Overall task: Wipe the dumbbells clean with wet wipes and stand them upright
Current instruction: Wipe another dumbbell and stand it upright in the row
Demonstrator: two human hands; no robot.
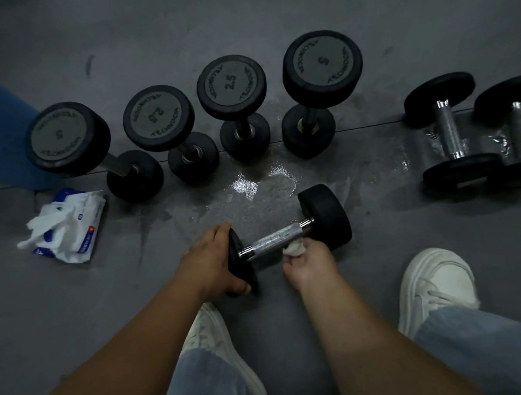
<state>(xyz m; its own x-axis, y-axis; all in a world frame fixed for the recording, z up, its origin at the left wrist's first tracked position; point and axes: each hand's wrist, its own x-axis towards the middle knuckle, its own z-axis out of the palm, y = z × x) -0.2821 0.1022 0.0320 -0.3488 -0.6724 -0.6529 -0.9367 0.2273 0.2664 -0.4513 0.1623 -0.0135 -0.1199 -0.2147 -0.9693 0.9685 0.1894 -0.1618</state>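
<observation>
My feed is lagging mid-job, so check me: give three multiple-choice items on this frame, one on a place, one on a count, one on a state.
1. Where is the wet wipes pack? A. on the floor, left of the left hand; B. on a bench; C. in a bin.
2. How many dumbbells stand upright? A. two; B. four; C. six.
3. What does the right hand hold? A. nothing; B. a white wipe at the held dumbbell's handle; C. a spray bottle.
Key: 1 A, the pack lies near the leftmost upright dumbbell. 2 B, four stand on end in a row, and two lying dumbbells sit at the right. 3 B, it bunches the wipe against the chrome handle.
</observation>
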